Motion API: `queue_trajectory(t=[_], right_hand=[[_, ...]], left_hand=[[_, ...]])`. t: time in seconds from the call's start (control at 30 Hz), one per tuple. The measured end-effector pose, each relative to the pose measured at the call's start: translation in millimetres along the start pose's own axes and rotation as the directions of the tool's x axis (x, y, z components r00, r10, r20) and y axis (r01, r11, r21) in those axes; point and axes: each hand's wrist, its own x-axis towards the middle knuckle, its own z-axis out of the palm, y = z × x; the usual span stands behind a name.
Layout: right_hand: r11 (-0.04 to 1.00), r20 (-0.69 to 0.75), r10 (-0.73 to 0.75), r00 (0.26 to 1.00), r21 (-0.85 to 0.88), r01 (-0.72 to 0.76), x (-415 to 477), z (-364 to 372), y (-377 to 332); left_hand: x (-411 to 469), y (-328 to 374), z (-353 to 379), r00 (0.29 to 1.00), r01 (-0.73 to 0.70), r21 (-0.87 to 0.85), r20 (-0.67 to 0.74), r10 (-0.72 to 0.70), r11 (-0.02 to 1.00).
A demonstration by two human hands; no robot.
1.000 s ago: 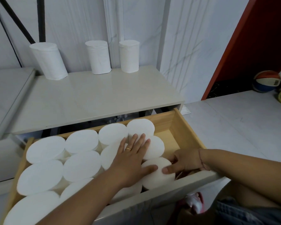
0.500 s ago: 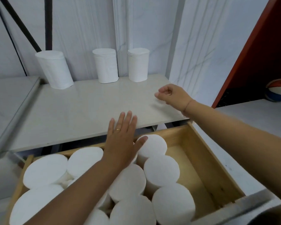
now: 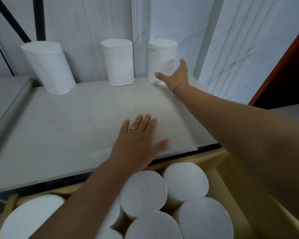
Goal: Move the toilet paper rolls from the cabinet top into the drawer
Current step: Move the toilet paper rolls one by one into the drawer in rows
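Note:
Three white toilet paper rolls stand upright at the back of the cabinet top: a left roll, a middle roll and a right roll. My right hand is spread open around the right roll's lower side, thumb in front, fingers behind; it is touching or nearly touching. My left hand, wearing a ring, lies flat and open on the cabinet top near its front edge. Below, the open wooden drawer holds several rolls standing on end.
A marble wall rises right behind the rolls. Black metal bars cross the upper left corner. A lower grey surface adjoins the cabinet on the left. A red panel stands at the right.
Both hands left the drawer. My right hand reached across the cabinet top to the right roll; my left hand moved up from the drawer rolls onto the cabinet top.

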Motion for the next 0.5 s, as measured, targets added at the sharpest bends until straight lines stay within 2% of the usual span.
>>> queue_trajectory(t=[0.2,0.4,0.5], right_hand=[[0.999,-0.028,-0.018,0.999,0.029,0.019,29,24,0],[0.989,-0.085,-0.032,0.996,0.140,0.044,45,32,-4],[0.997,-0.119,-0.038,0.992,0.056,0.045,48,33,-4]], left_hand=[[0,-2,6,0.999,-0.015,-0.009,-0.038,0.014,1.000],[-1,-2,9,0.997,-0.018,-0.017,-0.077,0.017,1.000],[-1,-1,10,0.996,-0.008,-0.020,-0.090,0.006,1.000]])
